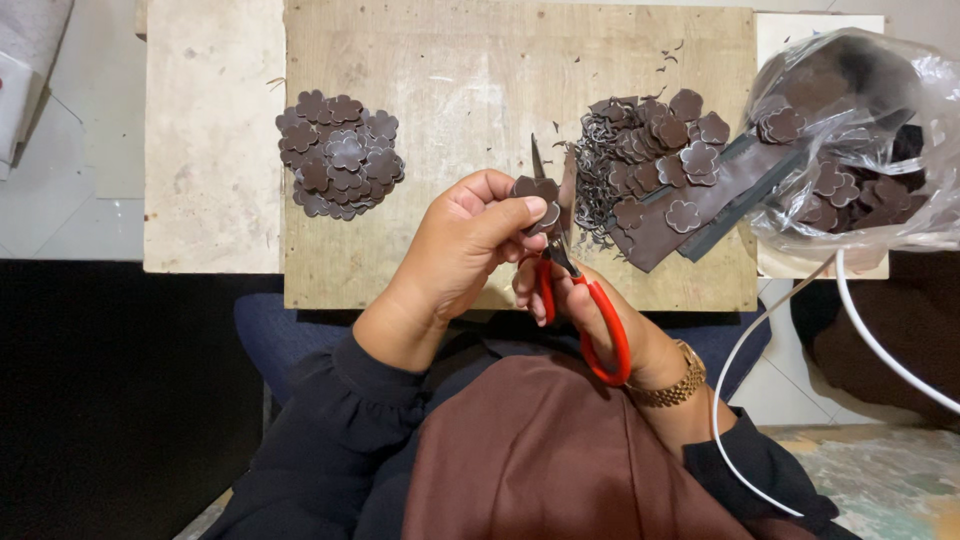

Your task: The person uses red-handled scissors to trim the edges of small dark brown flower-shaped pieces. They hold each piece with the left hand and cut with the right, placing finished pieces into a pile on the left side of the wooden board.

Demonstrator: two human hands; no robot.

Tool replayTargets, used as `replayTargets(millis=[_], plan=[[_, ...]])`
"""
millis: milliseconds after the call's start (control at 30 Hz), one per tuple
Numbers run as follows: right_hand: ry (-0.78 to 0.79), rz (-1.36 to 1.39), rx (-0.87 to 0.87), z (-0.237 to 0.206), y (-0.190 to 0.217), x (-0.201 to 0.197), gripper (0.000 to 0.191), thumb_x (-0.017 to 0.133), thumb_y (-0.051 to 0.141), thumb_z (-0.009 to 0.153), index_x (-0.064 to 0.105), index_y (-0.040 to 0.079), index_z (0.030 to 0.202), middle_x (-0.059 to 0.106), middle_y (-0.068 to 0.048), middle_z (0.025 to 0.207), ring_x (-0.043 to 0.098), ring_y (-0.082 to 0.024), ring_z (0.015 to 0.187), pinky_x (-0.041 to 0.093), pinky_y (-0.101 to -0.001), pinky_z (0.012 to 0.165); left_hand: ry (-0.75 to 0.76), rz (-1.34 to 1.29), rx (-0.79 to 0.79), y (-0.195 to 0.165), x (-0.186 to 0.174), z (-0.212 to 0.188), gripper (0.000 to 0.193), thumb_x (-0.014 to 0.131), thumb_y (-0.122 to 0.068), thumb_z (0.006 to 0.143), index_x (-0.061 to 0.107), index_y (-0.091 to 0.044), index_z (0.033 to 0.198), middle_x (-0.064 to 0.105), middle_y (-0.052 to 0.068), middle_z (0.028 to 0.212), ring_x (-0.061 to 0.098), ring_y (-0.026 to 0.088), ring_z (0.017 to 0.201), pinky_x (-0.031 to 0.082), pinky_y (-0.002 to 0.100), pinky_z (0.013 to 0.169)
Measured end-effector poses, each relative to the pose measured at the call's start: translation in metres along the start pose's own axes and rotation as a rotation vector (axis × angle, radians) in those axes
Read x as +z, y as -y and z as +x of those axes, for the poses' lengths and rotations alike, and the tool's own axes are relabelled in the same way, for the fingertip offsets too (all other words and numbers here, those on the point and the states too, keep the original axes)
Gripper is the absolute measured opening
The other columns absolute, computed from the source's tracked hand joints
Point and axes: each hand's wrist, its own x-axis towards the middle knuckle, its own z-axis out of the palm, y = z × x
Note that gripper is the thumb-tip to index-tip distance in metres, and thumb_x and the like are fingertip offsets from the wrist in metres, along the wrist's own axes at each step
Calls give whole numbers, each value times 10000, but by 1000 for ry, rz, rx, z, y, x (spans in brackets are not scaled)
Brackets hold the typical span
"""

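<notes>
Left hand (465, 245) pinches one dark flower-shaped cutout (537, 190) between thumb and fingers. Right hand (590, 315) is clamped through the red handles of one pair of scissors (560, 250), blades apart at the cutout. Two cutout piles lie on the wooden board (470, 80): far left pile (340, 155), far right pile (665, 155). One plastic bag (860, 130) sits right.

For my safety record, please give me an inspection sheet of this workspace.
Surface: wooden board, worn and stained.
Job's things: left hand pinches a brown flower piece; right hand works red-handled scissors, blades open.
Clutter: flower pile; mixed cut pieces, strips and trimmings; plastic bag of flowers.
Fingers: bare, near the blades.
Cables: white cable at right.
Surroundings: tiled floor.
</notes>
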Motion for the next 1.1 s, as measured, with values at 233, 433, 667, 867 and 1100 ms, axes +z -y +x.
replayTargets(millis=[233,433,667,867,1100], plan=[[-119,-87,36,0,-7,1,686,431,651,1059,544,2,1251,544,-40,998,502,-121,865,453,-263,788,13,22,-35,-4,-1,0,102,699,-106,943,628,-41,976,706,38,856,660,87,730,515,219,629],[-168,-11,34,2,-12,3,701,461,664,995,497,37,1307,536,-10,1038,501,-101,865,458,-252,754,6,194,29,-1,-2,-1,95,722,-155,925,654,-90,912,698,0,817,614,58,724,426,197,608],[-162,71,42,1,-16,2,587,487,641,1028,511,63,1122,457,16,909,418,-86,780,397,-233,700,-5,214,78,3,-2,2,112,751,-167,919,673,-90,900,703,7,807,563,47,705,410,204,622],[-165,129,65,1,-19,0,530,514,600,1034,494,73,1075,429,24,863,366,-77,735,348,-226,652,-10,192,86,6,-5,4,117,757,-158,913,665,-88,894,708,9,822,608,54,729,399,206,606],[-172,92,87,0,-18,-1,495,491,571,1042,500,76,1062,434,28,849,367,-75,702,338,-225,617,5,143,116,7,-7,4,144,755,-141,897,701,-69,1010,705,2,873,632,61,771,471,203,662]])
